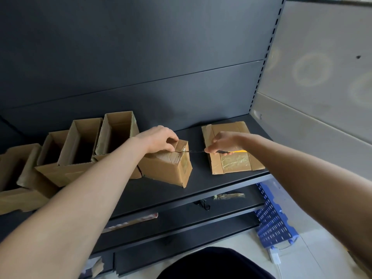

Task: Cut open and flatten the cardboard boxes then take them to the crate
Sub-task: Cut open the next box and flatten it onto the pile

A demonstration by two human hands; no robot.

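- Firmly closed, the right grip [225, 142] pinches a yellow-and-black-handled utility knife [233, 152]. Its thin blade reaches left to the taped top seam of a small brown cardboard box [167, 170].
- The left grip [161, 139] curls its fingers over that box's top edge and holds it. The box sits on the dark grey metal shelf [161, 192].
- Under the right grip lies a flattened taped cardboard sheet [227, 127], near the shelf's right end.
- Left of the small box, a row of open-topped cardboard boxes [84, 143] stands touching one another.
- Below the shelf's right end, a blue perforated plastic crate [271, 218] rests on the pale floor [314, 248].
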